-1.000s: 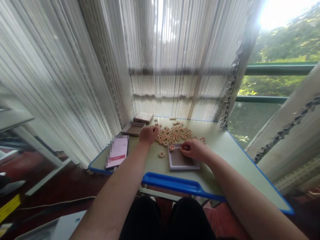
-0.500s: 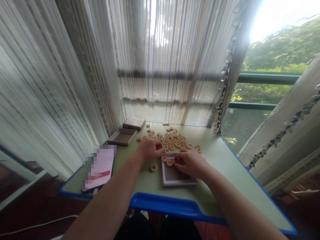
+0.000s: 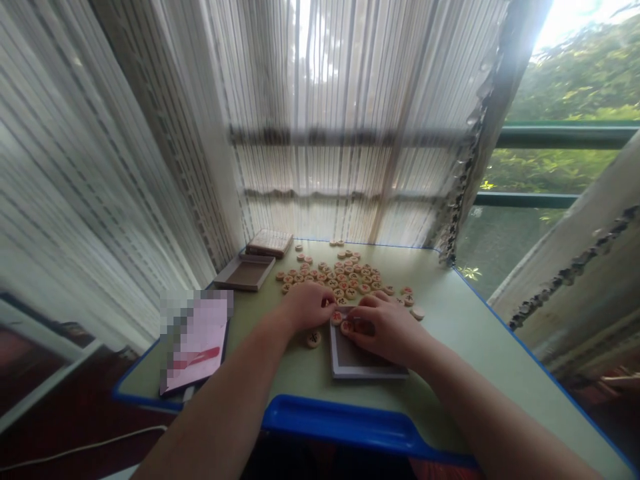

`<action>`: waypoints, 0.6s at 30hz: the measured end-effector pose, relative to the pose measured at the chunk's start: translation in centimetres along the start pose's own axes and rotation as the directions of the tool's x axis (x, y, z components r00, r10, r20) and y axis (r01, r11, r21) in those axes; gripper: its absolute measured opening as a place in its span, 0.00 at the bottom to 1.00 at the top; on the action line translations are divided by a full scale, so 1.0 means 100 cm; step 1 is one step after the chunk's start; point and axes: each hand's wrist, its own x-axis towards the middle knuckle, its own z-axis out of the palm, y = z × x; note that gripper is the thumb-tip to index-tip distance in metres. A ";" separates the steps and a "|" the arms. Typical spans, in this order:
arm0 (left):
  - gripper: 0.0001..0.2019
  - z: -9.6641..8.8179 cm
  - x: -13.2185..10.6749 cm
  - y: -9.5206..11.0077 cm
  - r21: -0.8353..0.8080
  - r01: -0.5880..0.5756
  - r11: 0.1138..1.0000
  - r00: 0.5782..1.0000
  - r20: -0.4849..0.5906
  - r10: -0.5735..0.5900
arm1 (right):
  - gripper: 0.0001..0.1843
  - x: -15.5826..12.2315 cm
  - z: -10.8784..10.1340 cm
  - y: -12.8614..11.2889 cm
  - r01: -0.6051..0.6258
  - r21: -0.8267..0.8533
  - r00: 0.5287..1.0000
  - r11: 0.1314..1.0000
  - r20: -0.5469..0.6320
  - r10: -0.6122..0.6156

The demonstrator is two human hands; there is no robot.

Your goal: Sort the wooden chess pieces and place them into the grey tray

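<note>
Head view only.

- **Left hand** (image 3: 307, 305): knuckles up, fingers curled down at the far-left corner of the tray (image 3: 370, 371).
- **Right hand** (image 3: 387, 327): bent over the tray's far edge, fingertips at a red-marked disc (image 3: 346, 326) inside it.
- **Grip:** can't tell for either hand whether it's a pinch or just a touch, because the fingers hide the contact.
- **Second disc** (image 3: 337, 317): in the tray just left of the red-marked one, between the two hands.

My read on doing this well:
- Seat each disc flat and tight into the far corner, edge to edge.
- The tray looks loose on the table (image 3: 465, 313), so one hand should steady its rim while the other places.
- Marked face up.

Around:
- Pile of discs (image 3: 350, 275) is just beyond both hands.
- Stray disc (image 3: 313, 339) is on the near side of the left hand, outside the tray.
- Other stray (image 3: 417, 312) is just right of the right hand.
- Phone (image 3: 195, 343) is well left of the left hand, screen blurred.
- Spare tray (image 3: 246, 272) and a flat box (image 3: 270, 243) are beyond it, by the curtain (image 3: 325, 120).

In the way:
- The right hand covers the tray's far half, so the free space there is hidden.
- The stray disc is near the tray wall and looks easy to knock.
- The pile crowds the tray's far edge.
</note>
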 end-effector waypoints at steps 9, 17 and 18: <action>0.12 0.006 0.002 -0.003 0.009 -0.051 0.999 0.999 0.005 0.051 | 0.11 0.002 -0.003 -0.004 0.054 0.012 0.996 0.998 -0.070 -0.053; 0.11 0.007 0.005 -0.005 -0.164 -0.049 0.985 0.991 0.112 0.068 | 0.10 0.011 0.008 -0.004 0.007 -0.008 0.998 1.000 -0.055 -0.007; 0.11 0.007 0.005 -0.005 -0.171 -0.045 0.984 0.991 0.114 0.065 | 0.11 0.011 0.009 -0.004 0.004 -0.002 0.998 1.000 -0.055 -0.004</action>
